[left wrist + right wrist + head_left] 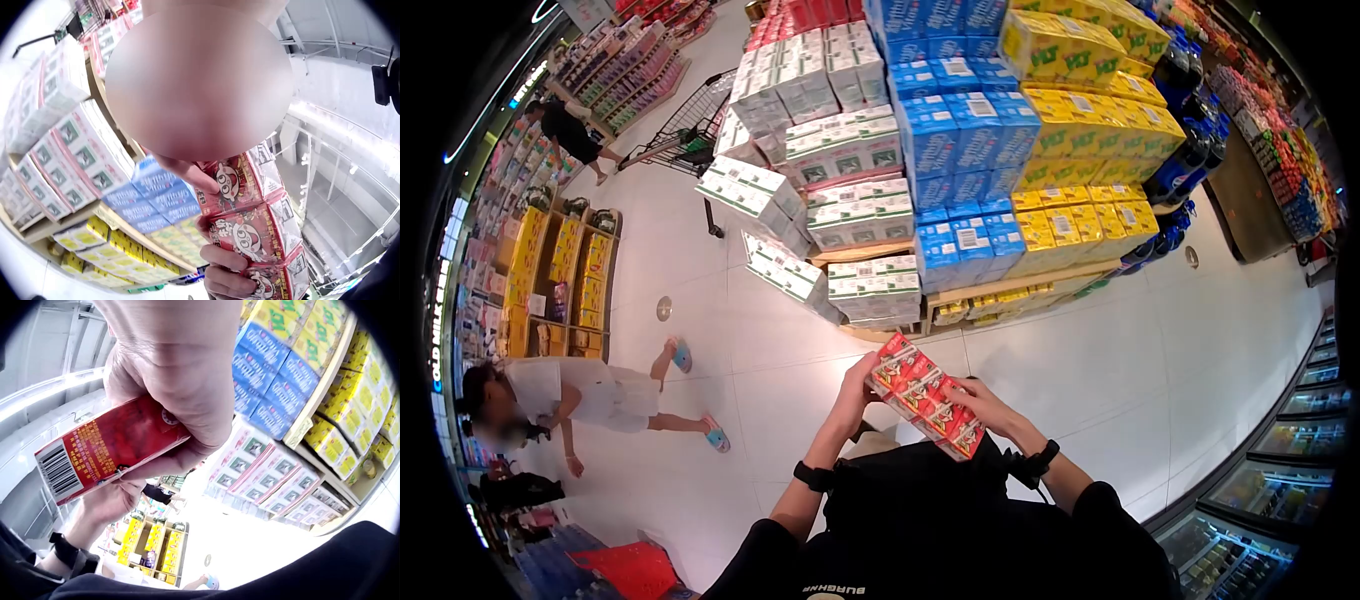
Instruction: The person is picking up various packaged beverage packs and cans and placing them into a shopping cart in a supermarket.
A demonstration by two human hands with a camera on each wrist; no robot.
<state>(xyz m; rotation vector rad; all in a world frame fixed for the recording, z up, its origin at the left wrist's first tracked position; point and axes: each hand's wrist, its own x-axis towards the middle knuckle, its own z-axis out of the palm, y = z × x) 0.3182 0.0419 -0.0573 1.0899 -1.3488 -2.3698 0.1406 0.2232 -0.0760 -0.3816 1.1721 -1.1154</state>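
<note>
A shrink-wrapped red multipack of drink cartons is held tilted in front of the body. At its upper left end, my left hand grips it. My right hand holds the other end, with fingers over the printed face. Cartoon faces on the red pack show in the left wrist view, where a blur covers most of the left hand. Seen from the right wrist, the pack turns a barcode end outward; the right hand wraps its near part and the left hand lies beyond.
Ahead stands a display of white carton packs, blue packs and yellow packs. A shopping cart is behind it. On the left a person in white walks near a shelf unit. Freezers line the right.
</note>
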